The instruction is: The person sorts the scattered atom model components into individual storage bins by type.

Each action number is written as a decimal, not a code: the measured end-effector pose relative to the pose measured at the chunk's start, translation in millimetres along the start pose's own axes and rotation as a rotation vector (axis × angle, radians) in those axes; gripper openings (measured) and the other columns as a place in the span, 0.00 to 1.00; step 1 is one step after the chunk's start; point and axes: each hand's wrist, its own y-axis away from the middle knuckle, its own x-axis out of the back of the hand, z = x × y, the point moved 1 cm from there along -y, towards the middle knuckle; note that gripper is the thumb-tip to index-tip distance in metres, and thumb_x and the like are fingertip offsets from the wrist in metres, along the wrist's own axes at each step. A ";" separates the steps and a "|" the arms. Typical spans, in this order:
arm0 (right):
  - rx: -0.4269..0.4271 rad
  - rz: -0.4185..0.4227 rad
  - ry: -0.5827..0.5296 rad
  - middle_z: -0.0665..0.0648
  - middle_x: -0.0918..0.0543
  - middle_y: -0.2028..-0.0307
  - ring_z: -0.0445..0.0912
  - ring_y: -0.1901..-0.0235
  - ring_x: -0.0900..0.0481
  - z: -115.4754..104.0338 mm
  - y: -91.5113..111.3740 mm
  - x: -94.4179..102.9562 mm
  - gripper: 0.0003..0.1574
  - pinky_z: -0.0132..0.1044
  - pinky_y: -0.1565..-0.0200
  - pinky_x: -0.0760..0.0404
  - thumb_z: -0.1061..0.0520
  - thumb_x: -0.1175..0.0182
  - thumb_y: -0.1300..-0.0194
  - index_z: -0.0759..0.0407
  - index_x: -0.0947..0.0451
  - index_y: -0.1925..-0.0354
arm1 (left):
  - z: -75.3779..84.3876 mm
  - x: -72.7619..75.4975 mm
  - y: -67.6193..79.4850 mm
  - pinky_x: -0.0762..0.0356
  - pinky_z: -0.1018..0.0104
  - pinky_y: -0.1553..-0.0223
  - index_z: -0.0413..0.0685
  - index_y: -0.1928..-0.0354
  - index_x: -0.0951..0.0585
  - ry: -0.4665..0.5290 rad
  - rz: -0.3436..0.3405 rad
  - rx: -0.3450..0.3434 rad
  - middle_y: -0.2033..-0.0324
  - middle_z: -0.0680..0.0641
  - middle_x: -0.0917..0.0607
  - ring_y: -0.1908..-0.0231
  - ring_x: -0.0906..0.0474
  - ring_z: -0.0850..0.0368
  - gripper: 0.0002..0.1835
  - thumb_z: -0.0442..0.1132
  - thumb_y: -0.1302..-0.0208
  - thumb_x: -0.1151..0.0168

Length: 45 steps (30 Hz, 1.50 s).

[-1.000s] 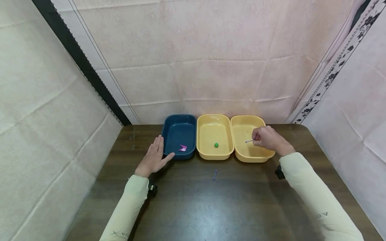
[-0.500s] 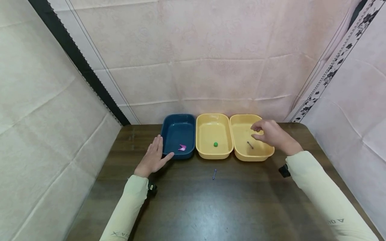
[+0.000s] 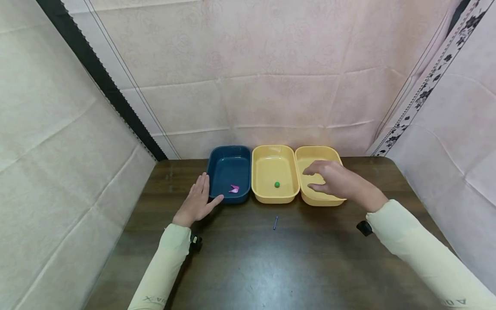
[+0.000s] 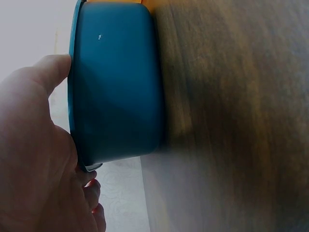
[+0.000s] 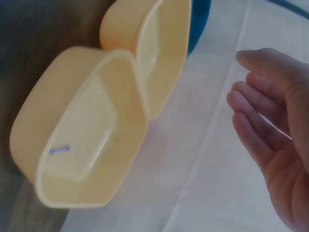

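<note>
My left hand [image 3: 194, 203] lies with straight fingers along the left front corner of the blue tray [image 3: 230, 151]. Close up in the left wrist view, its thumb [image 4: 55, 72] touches the tray's rim. Above the right yellow tray [image 3: 315, 151] hovers my right hand [image 3: 334, 181], its fingers loosely bent and apart, holding nothing. Inside that tray lies a small purple-blue stick with knobbed ends [image 5: 59, 150]; in the head view the hand hides it. A similar stick [image 3: 275, 222] rests on the table in front of the trays.
A green ball [image 3: 277, 184] sits in the middle yellow tray [image 3: 273, 148]. In the blue tray is a small pink piece with two pointed parts [image 3: 234, 189]. The trays stand side by side at the back of the wooden table [image 3: 248, 262], before a pale cloth [image 3: 248, 103].
The right hand has let go of the knobbed stick in the right yellow tray, lifted, spread its fingers and shifted left over that tray. The left hand has stayed put.
</note>
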 end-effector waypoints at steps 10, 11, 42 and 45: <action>0.121 -0.051 0.021 0.57 0.10 0.54 0.49 0.53 0.11 -33.5 -7.5 -15.0 0.19 0.46 0.49 0.11 0.63 0.24 0.40 0.64 0.13 0.50 | -1.2 0.1 -0.2 0.58 0.36 0.16 0.37 0.15 0.63 0.000 0.005 -0.003 0.14 0.38 0.63 0.15 0.65 0.36 0.57 0.73 0.24 0.56; 0.129 -0.058 0.016 0.56 0.10 0.54 0.48 0.53 0.11 -35.9 -8.0 -17.4 0.18 0.45 0.50 0.11 0.63 0.24 0.40 0.63 0.13 0.50 | -1.0 0.2 -0.1 0.57 0.36 0.16 0.37 0.15 0.63 -0.002 0.005 -0.004 0.14 0.38 0.63 0.15 0.65 0.36 0.57 0.73 0.24 0.56; 0.138 -0.300 0.004 0.55 0.13 0.54 0.41 0.57 0.17 -48.7 -11.6 -110.2 0.17 0.34 0.55 0.12 0.60 0.27 0.34 0.61 0.14 0.48 | -1.7 -0.6 0.8 0.59 0.38 0.16 0.36 0.16 0.61 0.005 0.005 -0.010 0.14 0.37 0.62 0.15 0.64 0.35 0.57 0.73 0.24 0.54; 0.152 -0.293 0.029 0.54 0.15 0.57 0.41 0.60 0.18 -47.5 -11.8 -119.7 0.15 0.31 0.58 0.14 0.60 0.26 0.35 0.61 0.14 0.50 | -2.1 -1.3 0.5 0.60 0.38 0.16 0.36 0.16 0.62 0.001 0.006 -0.009 0.14 0.37 0.63 0.15 0.64 0.35 0.58 0.73 0.24 0.55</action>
